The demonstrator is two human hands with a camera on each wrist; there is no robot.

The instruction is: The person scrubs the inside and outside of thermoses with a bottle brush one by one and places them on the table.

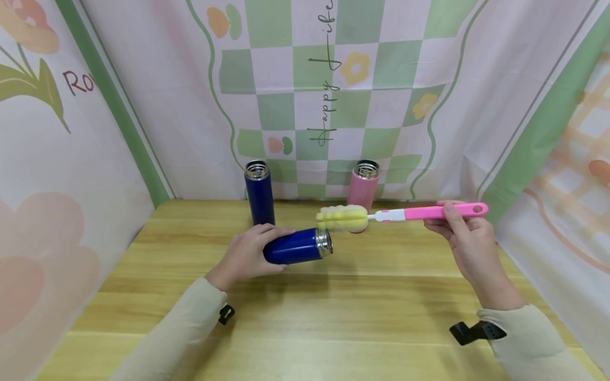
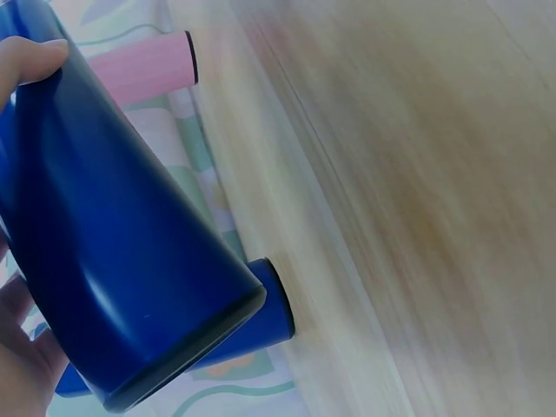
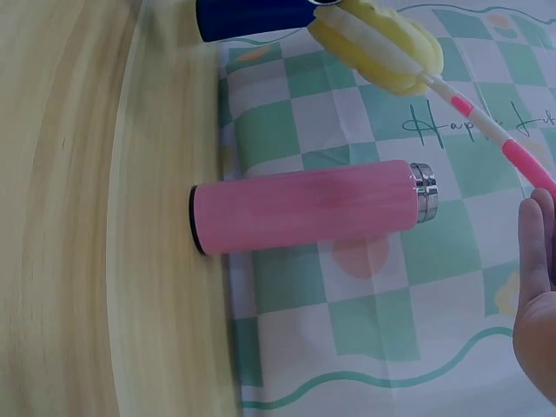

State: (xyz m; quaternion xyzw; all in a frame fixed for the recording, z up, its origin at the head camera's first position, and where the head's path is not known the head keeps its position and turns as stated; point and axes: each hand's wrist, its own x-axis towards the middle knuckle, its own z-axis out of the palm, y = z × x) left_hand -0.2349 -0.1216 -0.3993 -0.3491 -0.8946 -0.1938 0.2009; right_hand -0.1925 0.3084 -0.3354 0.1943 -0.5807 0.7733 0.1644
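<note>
My left hand (image 1: 250, 251) grips a dark blue thermos bottle (image 1: 294, 247) round its body, tilted almost level with its uncapped steel mouth to the right. In the left wrist view the raised base of this blue bottle (image 2: 148, 226) shows close up. My right hand (image 1: 469, 241) holds a bottle brush (image 1: 424, 212) by its pink handle, level, with the yellow sponge head pointing left. The sponge head (image 1: 343, 217) lies right by the bottle's mouth; in the right wrist view the sponge (image 3: 378, 43) overlaps the rim there.
A second blue bottle (image 1: 260, 196) stands uncapped at the table's back left. An uncapped pink bottle (image 3: 304, 207) stands at the back right, partly behind the brush in the head view. The wooden table (image 1: 333, 328) meets a checkered cloth backdrop (image 1: 312, 69).
</note>
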